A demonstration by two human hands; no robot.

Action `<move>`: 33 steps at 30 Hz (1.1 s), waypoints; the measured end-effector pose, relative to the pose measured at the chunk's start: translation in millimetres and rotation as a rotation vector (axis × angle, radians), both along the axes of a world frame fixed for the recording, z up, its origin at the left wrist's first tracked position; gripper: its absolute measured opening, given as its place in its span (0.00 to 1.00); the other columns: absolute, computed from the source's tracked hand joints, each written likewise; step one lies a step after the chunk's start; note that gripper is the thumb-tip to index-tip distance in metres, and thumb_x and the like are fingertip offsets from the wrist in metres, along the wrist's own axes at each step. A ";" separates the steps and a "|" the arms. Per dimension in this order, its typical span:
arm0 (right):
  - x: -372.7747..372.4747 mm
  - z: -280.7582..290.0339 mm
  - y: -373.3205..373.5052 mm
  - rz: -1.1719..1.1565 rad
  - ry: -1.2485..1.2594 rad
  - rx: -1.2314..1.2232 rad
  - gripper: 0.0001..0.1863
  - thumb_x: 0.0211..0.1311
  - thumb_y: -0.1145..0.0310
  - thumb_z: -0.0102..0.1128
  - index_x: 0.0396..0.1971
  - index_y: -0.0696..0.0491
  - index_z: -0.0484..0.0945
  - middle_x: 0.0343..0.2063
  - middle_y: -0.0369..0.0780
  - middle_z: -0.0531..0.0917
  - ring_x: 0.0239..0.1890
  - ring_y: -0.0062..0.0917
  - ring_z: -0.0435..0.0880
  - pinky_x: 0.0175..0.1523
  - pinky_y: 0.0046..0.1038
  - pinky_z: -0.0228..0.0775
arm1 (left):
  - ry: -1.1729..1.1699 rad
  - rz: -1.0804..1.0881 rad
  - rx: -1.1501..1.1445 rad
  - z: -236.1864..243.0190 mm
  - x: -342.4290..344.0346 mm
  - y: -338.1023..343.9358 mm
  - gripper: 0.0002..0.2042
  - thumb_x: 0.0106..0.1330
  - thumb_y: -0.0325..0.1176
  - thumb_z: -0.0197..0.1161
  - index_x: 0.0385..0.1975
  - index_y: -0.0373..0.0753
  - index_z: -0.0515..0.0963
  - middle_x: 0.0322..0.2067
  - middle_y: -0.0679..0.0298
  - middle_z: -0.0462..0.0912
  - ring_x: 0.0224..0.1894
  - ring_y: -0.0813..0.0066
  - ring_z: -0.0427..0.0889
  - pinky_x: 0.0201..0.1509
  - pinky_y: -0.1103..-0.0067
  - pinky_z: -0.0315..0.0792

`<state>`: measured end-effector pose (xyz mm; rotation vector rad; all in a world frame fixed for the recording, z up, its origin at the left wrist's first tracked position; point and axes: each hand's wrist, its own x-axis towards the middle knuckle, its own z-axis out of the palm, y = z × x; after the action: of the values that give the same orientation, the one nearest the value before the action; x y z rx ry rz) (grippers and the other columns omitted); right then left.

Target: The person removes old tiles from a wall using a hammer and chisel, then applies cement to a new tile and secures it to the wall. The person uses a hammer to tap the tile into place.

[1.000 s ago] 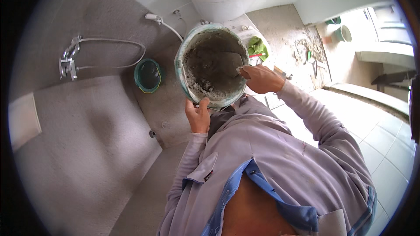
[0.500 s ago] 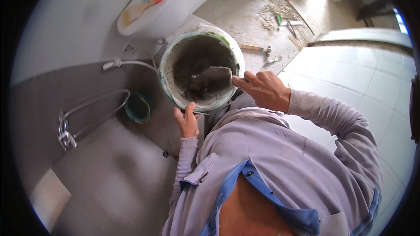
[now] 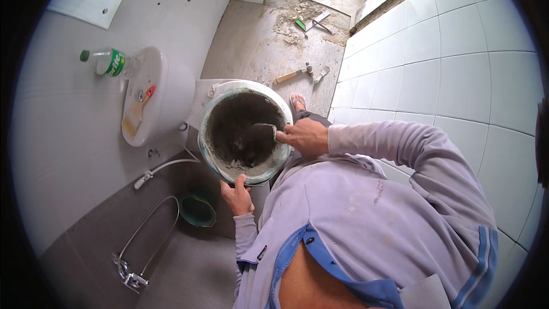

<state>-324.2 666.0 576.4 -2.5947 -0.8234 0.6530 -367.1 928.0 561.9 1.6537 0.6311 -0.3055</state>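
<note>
Head view, clock face: centred on the bucket's mouth, twelve toward the top edge.
Bucket: round, pale-rimmed bucket (image 3: pixel 207 157) in front of the person's body, just left of mid-frame; its support cannot be made out.
Grey mix: dark, wet-looking grey mix (image 3: pixel 229 126) inside the bucket, smeared up the inner wall at six o'clock.
Trowel: trowel (image 3: pixel 274 132) inside the mouth toward three o'clock, its blade partly lost against the mix.
Right hand: right hand (image 3: pixel 309 136) at three o'clock, fingers curled round the trowel's handle, largely hidden by the fist.
Left hand: left hand (image 3: pixel 238 197) at six o'clock, grasping the bucket's edge, thumb uppermost.
Cistern: white cistern (image 3: pixel 166 94) at ten o'clock, bearing a red-handled paintbrush (image 3: pixel 139 112); beyond it, a green-capped bottle (image 3: pixel 114 63).
Floor tools: hammer (image 3: pixel 293 75) and green-and-white square (image 3: pixel 313 22), both at one o'clock.
Green pail: green pail (image 3: pixel 197 210) at seven o'clock, apart from the bucket.
Change: over the last half second the cistern has swung from eleven to ten o'clock and the bottle has entered view; both hands keep their holds.
Significance: the shift suggests a turn of the person rather than a pause; the trowel appears still engaged in stirring or scooping.
</note>
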 end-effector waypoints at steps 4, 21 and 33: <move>21.2 -8.7 -22.0 0.106 -0.058 -0.001 0.20 0.51 0.72 0.53 0.46 0.63 0.71 0.26 0.49 0.80 0.30 0.39 0.83 0.32 0.38 0.75 | 0.032 0.026 -0.001 0.8 15.7 -20.2 0.21 0.54 0.29 0.59 0.50 0.35 0.69 0.37 0.63 0.78 0.29 0.78 0.77 0.20 0.85 0.71; 197.0 8.7 -251.7 -0.262 0.049 -0.046 0.09 0.49 0.74 0.53 0.32 0.60 0.72 0.23 0.47 0.79 0.30 0.42 0.82 0.30 0.38 0.74 | 0.154 -0.077 -0.120 -9.4 209.4 -215.3 0.24 0.56 0.28 0.58 0.55 0.40 0.65 0.43 0.64 0.75 0.38 0.75 0.78 0.31 0.79 0.78; 242.9 8.7 -344.1 -0.531 0.021 -0.018 0.15 0.46 0.74 0.57 0.37 0.58 0.69 0.27 0.47 0.78 0.30 0.42 0.81 0.30 0.41 0.73 | -0.040 -0.527 -0.254 -5.7 382.6 -366.6 0.16 0.56 0.24 0.58 0.46 0.37 0.70 0.33 0.67 0.77 0.31 0.81 0.77 0.32 0.81 0.78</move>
<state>-81.4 321.9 585.1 -2.6460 -0.1001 0.5235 15.5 561.4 556.2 1.5527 0.1067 -0.7004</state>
